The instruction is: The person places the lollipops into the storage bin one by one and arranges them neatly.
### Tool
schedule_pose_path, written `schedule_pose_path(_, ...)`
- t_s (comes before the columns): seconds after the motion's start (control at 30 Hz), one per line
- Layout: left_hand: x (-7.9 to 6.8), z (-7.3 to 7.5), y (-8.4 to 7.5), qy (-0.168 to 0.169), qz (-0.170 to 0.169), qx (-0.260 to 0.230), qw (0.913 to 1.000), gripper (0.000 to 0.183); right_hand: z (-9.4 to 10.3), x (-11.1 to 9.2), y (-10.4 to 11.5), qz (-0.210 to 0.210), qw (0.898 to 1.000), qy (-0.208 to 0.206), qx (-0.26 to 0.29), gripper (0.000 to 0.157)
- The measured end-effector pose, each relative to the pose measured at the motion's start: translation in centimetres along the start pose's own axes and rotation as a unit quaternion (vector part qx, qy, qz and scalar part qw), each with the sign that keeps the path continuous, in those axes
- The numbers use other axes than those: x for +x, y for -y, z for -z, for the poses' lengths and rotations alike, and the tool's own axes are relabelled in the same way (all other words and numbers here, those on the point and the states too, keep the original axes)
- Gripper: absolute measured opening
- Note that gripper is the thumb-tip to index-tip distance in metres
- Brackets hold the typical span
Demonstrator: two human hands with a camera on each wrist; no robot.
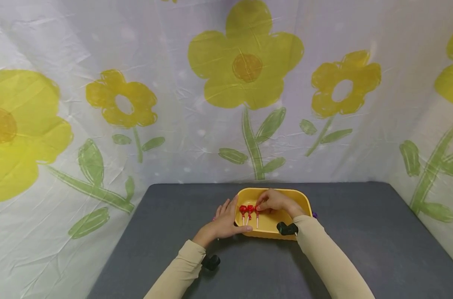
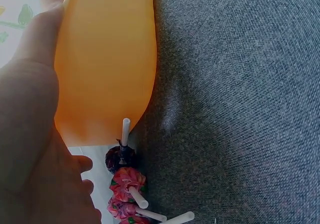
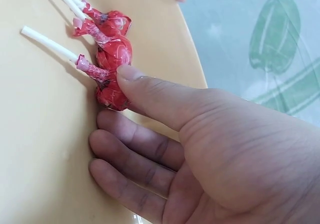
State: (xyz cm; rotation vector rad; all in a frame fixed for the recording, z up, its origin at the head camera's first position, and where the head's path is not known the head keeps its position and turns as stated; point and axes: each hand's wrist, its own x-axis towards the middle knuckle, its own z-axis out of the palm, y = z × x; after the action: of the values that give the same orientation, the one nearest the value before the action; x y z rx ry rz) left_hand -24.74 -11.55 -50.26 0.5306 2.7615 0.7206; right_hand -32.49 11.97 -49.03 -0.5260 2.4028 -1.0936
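Inside the yellow plastic bin (image 1: 275, 235), two red-wrapped lollipops (image 1: 243, 209) lie side by side near the left wall. My right hand (image 1: 276, 201) pinches a third red lollipop (image 3: 112, 93) by its wrapped head, right beside them, its white stick pointing toward me. In the right wrist view the thumb presses on the wrapper while the other fingers curve below. My left hand (image 1: 224, 220) steadies the bin's front left corner, fingers stretched along the left side and thumb at the front rim. The outer bin wall (image 2: 105, 63) fills much of the left wrist view.
Outside the bin's left end lie several more lollipops, one in a dark wrapper (image 2: 120, 158) and others in pink-red wrappers (image 2: 127, 183). A purple item (image 1: 315, 215) shows past the right end. The grey table (image 1: 166, 232) ends at a flowered cloth backdrop (image 1: 174, 158).
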Motion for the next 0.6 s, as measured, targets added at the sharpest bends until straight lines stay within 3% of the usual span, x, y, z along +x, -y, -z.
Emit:
schedule_pose_path(0.4,0.0,-0.1,0.0,-0.001,-0.002,0.003,1.0000,0.123,0.1,-0.4,0.3,-0.013,1.000,0.006,-0.009,0.020)
schedule_pose_path(0.6,0.0,0.0,0.2,-0.002,-0.003,0.003,1.0000,0.123,1.6,-1.2,0.8,0.004,1.000,0.011,-0.021,0.027)
